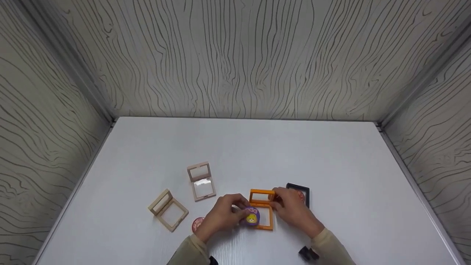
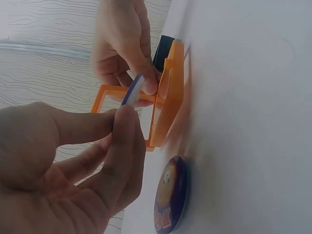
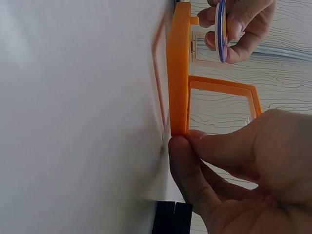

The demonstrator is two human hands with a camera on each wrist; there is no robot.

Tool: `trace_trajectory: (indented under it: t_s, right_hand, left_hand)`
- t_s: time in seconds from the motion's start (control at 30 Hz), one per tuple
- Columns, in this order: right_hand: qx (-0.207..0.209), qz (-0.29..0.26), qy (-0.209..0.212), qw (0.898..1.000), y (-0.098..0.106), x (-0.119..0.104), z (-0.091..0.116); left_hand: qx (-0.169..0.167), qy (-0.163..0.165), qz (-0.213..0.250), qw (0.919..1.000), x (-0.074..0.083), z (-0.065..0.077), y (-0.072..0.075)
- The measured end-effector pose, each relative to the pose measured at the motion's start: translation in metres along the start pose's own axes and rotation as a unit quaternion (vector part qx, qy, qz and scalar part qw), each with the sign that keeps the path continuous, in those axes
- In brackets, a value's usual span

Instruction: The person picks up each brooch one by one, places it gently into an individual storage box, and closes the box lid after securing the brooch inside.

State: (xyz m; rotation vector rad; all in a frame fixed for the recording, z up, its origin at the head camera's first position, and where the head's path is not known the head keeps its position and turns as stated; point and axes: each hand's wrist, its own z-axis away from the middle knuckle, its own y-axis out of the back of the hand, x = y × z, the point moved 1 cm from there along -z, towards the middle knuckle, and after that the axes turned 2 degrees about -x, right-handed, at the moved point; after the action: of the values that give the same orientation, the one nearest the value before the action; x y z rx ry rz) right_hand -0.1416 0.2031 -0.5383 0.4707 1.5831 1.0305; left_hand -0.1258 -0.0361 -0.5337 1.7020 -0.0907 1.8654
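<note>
My left hand (image 1: 225,213) pinches a round purple button badge (image 1: 252,218) with a yellow bear on it, between thumb and fingers. The badge is above the lower left part of an orange display frame (image 1: 270,221), tilted on edge in the left wrist view. That hinged frame stands opened, one half on the table and the other raised. With thumb and fingers, my right hand (image 1: 294,211) grips the frame near its hinge; the right wrist view shows the pinched orange edge (image 3: 178,73).
Left of my hands lie an opened beige frame (image 1: 180,218) and an opened pink frame (image 1: 194,189). A black frame (image 1: 308,198) with a reddish badge (image 1: 301,195) is partly behind my right hand. Another round badge (image 1: 197,223) lies beside my left wrist.
</note>
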Motion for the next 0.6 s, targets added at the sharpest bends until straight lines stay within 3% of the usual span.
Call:
trace_trajectory:
  t_s: [0.33,0.6]
  right_hand:
    - [-0.011,-0.005,-0.009,1.000,-0.0050,-0.0014,-0.0021]
    - [0.005,-0.008,0.005,1.000,-0.0039,-0.0011,0.0000]
  left_hand:
    - [0.011,0.023,-0.007,0.9996,-0.0016,-0.0010,-0.0005]
    - [0.006,0.028,-0.016,0.9995,0.0021,-0.0073,-0.0074]
